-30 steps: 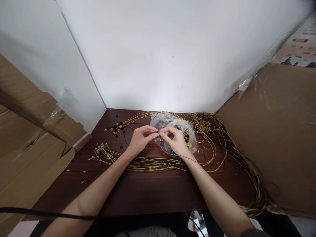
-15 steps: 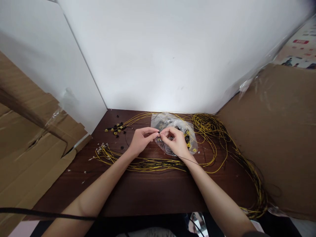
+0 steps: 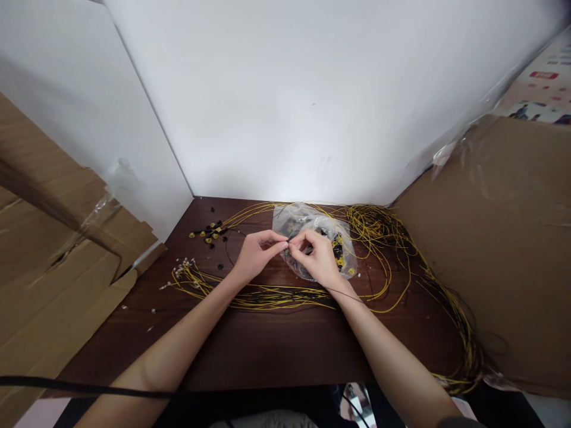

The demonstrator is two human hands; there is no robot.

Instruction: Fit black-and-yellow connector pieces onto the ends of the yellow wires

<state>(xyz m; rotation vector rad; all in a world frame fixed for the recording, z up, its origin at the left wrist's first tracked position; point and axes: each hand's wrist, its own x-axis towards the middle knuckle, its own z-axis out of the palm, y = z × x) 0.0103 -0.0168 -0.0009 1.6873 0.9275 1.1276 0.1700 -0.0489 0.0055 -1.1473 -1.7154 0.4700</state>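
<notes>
My left hand (image 3: 256, 254) and my right hand (image 3: 316, 254) meet fingertip to fingertip over the middle of the table. Both are closed in a pinch around a small black part (image 3: 288, 241), mostly hidden by the fingers. A thin dark wire (image 3: 345, 293) crosses my right wrist; where its end lies at the fingers is hard to make out. Just behind and under the right hand lies a clear plastic bag (image 3: 285, 217) with black and yellow pieces. Below the hands, a bundle of yellow and black wires (image 3: 276, 297) stretches across the table, with white connectors (image 3: 184, 268) at its left end.
Yellow-ringed black connectors (image 3: 209, 233) lie at the back left of the brown table (image 3: 276, 351). A tangle of yellow wire (image 3: 375, 224) sits at the back right and trails down the right edge. Cardboard (image 3: 57, 255) stands left, a carton (image 3: 499, 238) right, a white wall (image 3: 285, 107) behind.
Both hands stay almost in place, with only slight finger movement; the small black part shows less between the fingertips. The wire over my right wrist has shifted a little.
</notes>
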